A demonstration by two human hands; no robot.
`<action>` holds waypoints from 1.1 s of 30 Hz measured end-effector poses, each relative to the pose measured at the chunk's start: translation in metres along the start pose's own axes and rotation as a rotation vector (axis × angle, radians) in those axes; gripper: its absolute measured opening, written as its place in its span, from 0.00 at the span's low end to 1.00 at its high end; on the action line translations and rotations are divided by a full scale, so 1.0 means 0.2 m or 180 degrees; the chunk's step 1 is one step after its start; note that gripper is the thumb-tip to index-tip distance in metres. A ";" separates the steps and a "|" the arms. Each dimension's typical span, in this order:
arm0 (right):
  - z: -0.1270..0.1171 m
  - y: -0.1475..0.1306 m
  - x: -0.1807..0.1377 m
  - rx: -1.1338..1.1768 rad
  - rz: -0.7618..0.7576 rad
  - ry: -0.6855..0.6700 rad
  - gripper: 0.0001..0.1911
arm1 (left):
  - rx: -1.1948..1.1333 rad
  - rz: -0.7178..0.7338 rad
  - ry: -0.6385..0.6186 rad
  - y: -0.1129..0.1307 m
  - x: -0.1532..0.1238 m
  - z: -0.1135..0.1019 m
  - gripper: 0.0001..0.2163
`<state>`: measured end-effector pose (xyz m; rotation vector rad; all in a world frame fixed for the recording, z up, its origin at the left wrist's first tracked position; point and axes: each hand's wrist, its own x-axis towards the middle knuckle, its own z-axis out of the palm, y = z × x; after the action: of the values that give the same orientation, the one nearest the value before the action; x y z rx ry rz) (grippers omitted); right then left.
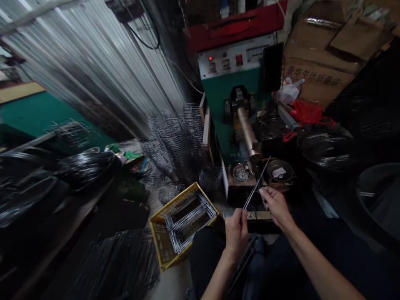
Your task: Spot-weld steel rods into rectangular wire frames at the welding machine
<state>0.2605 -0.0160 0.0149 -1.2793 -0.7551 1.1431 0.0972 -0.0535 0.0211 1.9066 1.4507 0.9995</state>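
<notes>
Long, thin metal wires (251,194) slant up and away from my left hand (236,233), whose fingers are closed round their near end. Further along, my right hand (276,206) pinches at the side of the wires; exactly what lies between its fingertips is too small to make out. The far end of the wires rises beside the tip of a spot welding machine's arm (248,131). Left of that tip, a round dish (241,171) holds small metal pieces. A dark shallow dish (280,171) with a pale scrap in it sits to the right.
A yellow plastic crate (156,239) with bent wire frames stands left of my knees. Behind it rise stacked wire baskets (170,141). The green machine body (215,104) stands ahead; cardboard boxes (321,62) and a red plastic bag (308,112) are at right.
</notes>
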 end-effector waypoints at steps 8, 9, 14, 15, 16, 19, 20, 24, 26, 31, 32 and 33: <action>0.01 -0.01 0.07 0.0153 0.0052 -0.0165 0.19 | -0.0042 -0.0008 0.0094 0.00 0.05 -0.01 0.13; 0.01 -0.01 0.08 0.0173 0.0058 -0.0200 0.19 | -0.0060 -0.0001 0.0098 -0.01 0.05 -0.01 0.13; 0.03 -0.05 0.11 0.0219 0.0071 -0.0209 0.21 | -0.0162 -0.0017 0.0123 -0.01 0.08 0.00 0.13; 0.04 -0.05 0.11 0.0228 0.0063 -0.0201 0.21 | -0.0178 -0.0030 0.0124 -0.01 0.08 0.00 0.13; 0.04 -0.06 0.12 0.0235 0.0053 -0.0202 0.21 | -0.0192 -0.0043 0.0126 0.00 0.09 0.00 0.13; 0.04 -0.07 0.14 0.0252 0.0019 -0.0207 0.20 | -0.0234 -0.0077 0.0117 0.01 0.11 0.00 0.13; 0.04 -0.07 0.14 0.0264 0.0012 -0.0208 0.19 | -0.0246 -0.0090 0.0114 0.01 0.12 0.00 0.13; 0.04 -0.07 0.17 0.0301 -0.0045 -0.0272 0.18 | -0.0280 -0.0133 0.0114 0.02 0.15 0.00 0.13; 0.04 -0.07 0.18 0.0280 -0.0063 -0.0285 0.18 | -0.0312 -0.0139 0.0111 0.02 0.16 0.00 0.13; 0.04 -0.07 0.21 0.0220 -0.0061 -0.0280 0.18 | -0.0398 -0.0176 0.0104 0.03 0.18 -0.01 0.14; 0.04 -0.07 0.21 0.0210 -0.0067 -0.0280 0.18 | -0.0420 -0.0181 0.0097 0.03 0.19 -0.01 0.14; 0.04 -0.07 0.21 0.0195 -0.0072 -0.0278 0.18 | -0.0443 -0.0184 0.0092 0.03 0.19 0.00 0.14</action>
<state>0.2700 0.0280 0.0232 -1.1733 -0.7911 1.2011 0.1049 -0.0188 0.0346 1.7486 1.4059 1.0759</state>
